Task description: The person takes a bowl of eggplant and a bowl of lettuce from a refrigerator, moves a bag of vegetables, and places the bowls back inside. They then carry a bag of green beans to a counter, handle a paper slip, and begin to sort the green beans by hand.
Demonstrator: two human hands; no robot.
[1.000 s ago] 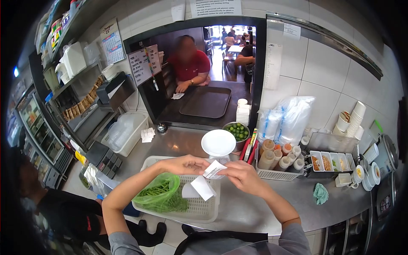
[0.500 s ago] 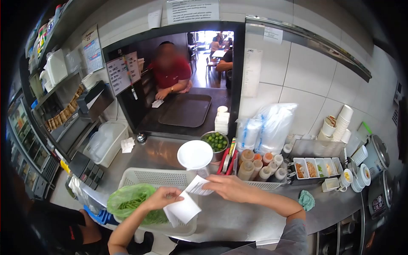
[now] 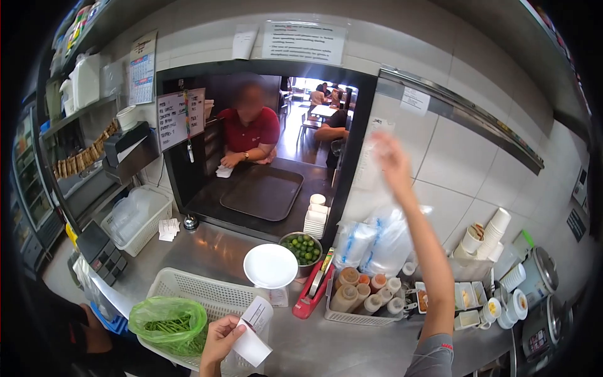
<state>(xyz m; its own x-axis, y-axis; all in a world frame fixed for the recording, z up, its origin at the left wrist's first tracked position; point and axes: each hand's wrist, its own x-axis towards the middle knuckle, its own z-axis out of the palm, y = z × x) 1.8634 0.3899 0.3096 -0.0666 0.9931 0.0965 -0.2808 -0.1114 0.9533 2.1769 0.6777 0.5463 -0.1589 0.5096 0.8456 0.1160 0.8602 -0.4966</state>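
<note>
Low at the front of the counter, my left hand [image 3: 220, 339] pinches printed paper slips [image 3: 256, 322], one curling downward. They are over a white perforated basket [image 3: 173, 276], which has a green plastic bag of long green vegetables [image 3: 168, 327] in it. My right hand [image 3: 394, 164] is raised high on the right, up at the wall tiles, its fingers smeared by motion. Near its fingertips, a long paper list [image 3: 370, 154] hangs on the wall. Beyond the slips stands a white bowl [image 3: 271, 266], with another printed slip [image 3: 279, 297] beside its near edge.
A red tape dispenser [image 3: 313, 294] and a pot of green limes [image 3: 300, 249] stand mid-counter. Sauce bottles [image 3: 345, 298] fill a basket to the right, below plastic bags [image 3: 383, 242]. Through the serving window, a person in a red shirt [image 3: 251, 135] leans beside a dark tray [image 3: 264, 191].
My right hand has let go of the slips and swung up to the wall at the right. My left hand keeps the slips, lower and further left. The view has tilted upward.
</note>
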